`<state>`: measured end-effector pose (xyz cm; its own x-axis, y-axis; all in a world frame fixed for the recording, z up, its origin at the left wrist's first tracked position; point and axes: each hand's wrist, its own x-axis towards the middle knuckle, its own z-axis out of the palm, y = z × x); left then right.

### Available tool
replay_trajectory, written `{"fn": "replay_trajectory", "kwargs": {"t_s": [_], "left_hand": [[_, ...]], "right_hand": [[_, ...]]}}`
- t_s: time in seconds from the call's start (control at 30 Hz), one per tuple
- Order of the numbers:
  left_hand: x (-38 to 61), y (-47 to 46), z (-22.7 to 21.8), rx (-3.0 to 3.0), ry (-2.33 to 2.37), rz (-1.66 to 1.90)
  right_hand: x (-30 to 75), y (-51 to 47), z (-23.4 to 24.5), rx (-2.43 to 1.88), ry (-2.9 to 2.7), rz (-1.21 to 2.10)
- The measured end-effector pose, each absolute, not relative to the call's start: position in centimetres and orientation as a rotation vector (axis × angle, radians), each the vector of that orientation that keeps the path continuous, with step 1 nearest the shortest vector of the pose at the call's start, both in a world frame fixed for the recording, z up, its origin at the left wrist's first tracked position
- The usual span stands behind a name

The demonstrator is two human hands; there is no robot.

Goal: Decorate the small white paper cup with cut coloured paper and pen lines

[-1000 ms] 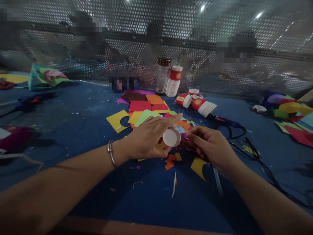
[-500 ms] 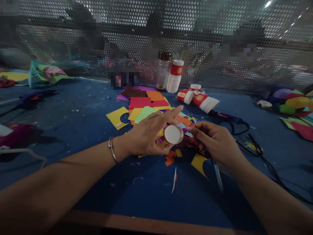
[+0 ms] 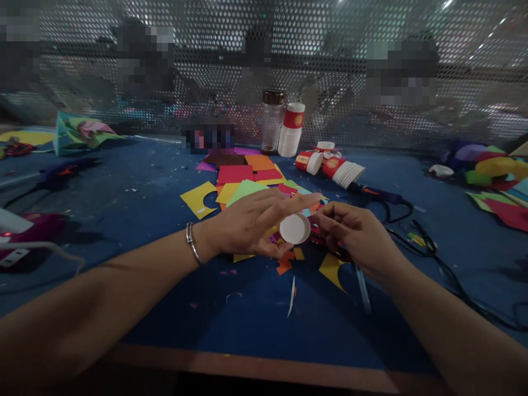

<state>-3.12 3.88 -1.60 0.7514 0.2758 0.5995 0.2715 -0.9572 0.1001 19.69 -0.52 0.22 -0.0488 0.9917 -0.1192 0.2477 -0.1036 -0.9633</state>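
Observation:
My left hand [image 3: 251, 223], with a metal bracelet at the wrist, holds a small white paper cup [image 3: 294, 228] on its side, base toward me; the thumb is under it and the forefinger stretches out over it. My right hand [image 3: 355, 236] is closed in a pinch against the cup's far side, on something I cannot make out. Both hands hover above a scatter of coloured paper scraps [image 3: 289, 258] on the blue table [image 3: 256, 319].
Coloured paper sheets [image 3: 243, 179] lie behind the hands. A clear jar [image 3: 272, 122] and stacks of red-and-white cups [image 3: 291, 130] stand at the back; more cups [image 3: 342, 169] lie tipped. A black cord [image 3: 433, 247] runs at the right. A perforated screen [image 3: 264, 66] closes the far edge.
Both hands and the cup have stayed nearly in place. The left forefinger has stretched farther right over the cup. The view has shifted slightly.

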Motion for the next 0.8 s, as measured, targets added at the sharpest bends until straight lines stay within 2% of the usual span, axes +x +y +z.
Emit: {"fn": "replay_trajectory", "kwargs": {"t_s": [0.2, 0.33, 0.8], "left_hand": [[-2.9, 3.8, -2.4, 2.683, 0.579, 1.138], [-3.0, 3.5, -2.7, 2.478, 0.769, 1.066], [-1.6, 2.9, -3.2, 2.451, 0.919, 0.984]], "right_hand": [[20.4, -0.5, -0.5, -1.399, -1.474, 1.030], [20.3, -0.6, -0.1, -1.429, -1.508, 0.972], [19.9, -1.0, 0.1, -1.377, -1.432, 1.031]]}}
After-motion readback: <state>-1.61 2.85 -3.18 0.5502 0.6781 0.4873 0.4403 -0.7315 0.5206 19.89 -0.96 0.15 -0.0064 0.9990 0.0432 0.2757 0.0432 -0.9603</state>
